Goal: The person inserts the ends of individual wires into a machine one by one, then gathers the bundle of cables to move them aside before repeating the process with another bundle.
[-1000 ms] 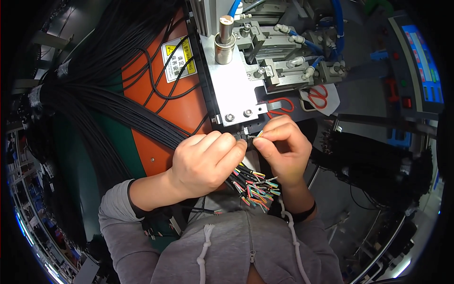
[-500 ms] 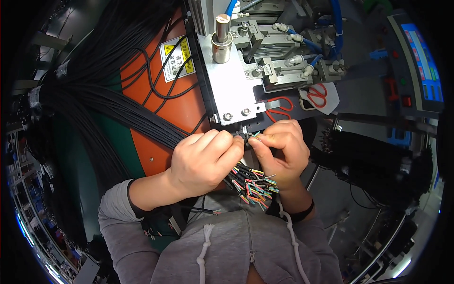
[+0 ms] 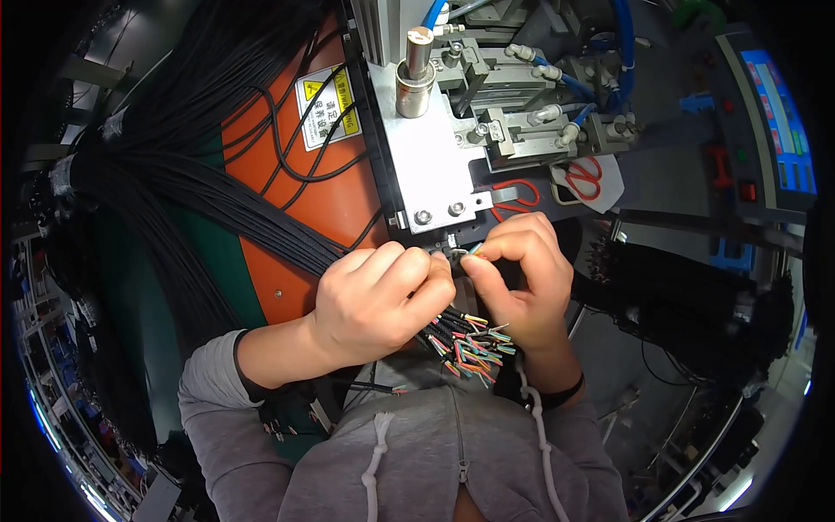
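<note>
My left hand (image 3: 378, 300) is closed in a fist-like pinch beside the front of the machine. What its fingertips hold is hidden behind the knuckles. Opposite it, my right hand (image 3: 526, 278) pinches thin coloured wires (image 3: 476, 250) between thumb and forefinger. The two hands' fingertips are close together, just below a small metal part (image 3: 451, 240) under the machine's bright plate (image 3: 426, 174). Black cables (image 3: 287, 230) run from the left to beneath my left hand. Their stripped ends, with coloured cores (image 3: 470, 348), fan out below my hands, above my lap.
Red-handled scissors (image 3: 584, 178) lie right of the machine, and other red handles (image 3: 517, 195) sit beside its plate. Pneumatic cylinders (image 3: 539, 143) with blue hoses stand behind. A lit screen (image 3: 778, 122) is at the far right. Another dark cable bundle (image 3: 687, 291) hangs at right.
My hands have shifted only slightly. The right thumb and forefinger still pinch the wires, whose coloured strands show a little more plainly. The machine appears slightly farther right in view.
</note>
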